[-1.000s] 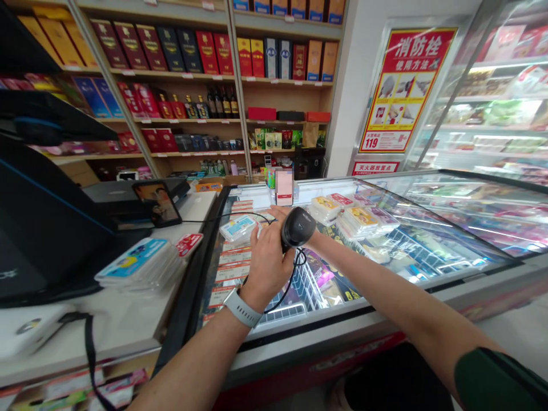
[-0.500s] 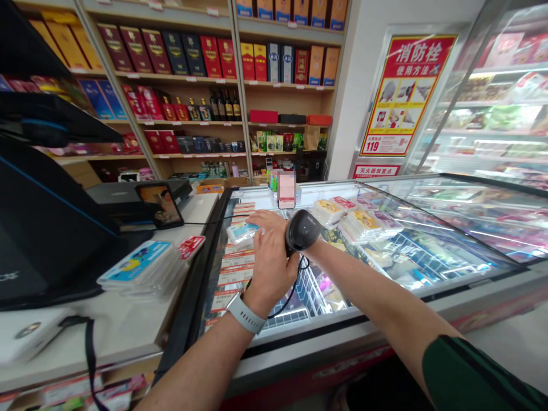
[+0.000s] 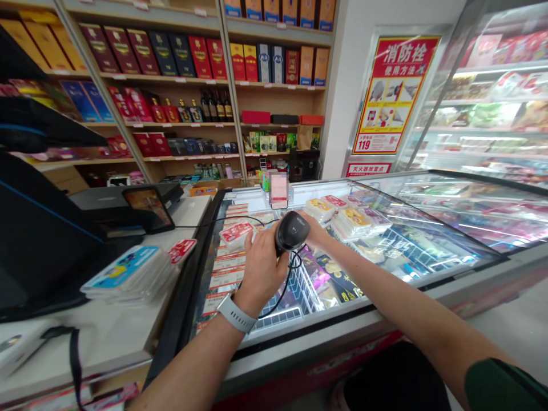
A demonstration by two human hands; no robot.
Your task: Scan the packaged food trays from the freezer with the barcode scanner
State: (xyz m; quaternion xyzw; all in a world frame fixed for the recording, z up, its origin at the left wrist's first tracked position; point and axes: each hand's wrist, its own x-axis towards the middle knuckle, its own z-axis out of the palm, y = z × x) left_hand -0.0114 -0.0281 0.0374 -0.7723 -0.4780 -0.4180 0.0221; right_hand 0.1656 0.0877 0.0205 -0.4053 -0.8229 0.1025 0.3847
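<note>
My left hand [image 3: 262,265], with a grey watch strap at its wrist, is closed around a black barcode scanner [image 3: 293,231] held over the glass freezer top. Just beyond the scanner is my right hand [image 3: 314,229], its fingers largely hidden behind the scanner. A clear pack with a red printed top [image 3: 236,233] lies on the glass to the left of the scanner. Farther right on the glass sit stacked packs with yellow tops [image 3: 355,217] and red and purple ones. A black cable runs down from the scanner and curls beside my left hand.
On the left counter are a stack of blue-topped packs [image 3: 128,268], a red-topped pack [image 3: 182,250], a tilted phone [image 3: 148,208] and a black terminal [image 3: 38,228]. A pinkish screen [image 3: 279,191] stands at the freezer's back edge. Shelves of boxes and bottles line the wall.
My right hand has drawn back to the right, from near the pack to behind the scanner. A red-topped pack now shows where a blue-topped one lay. The view has shifted slightly.
</note>
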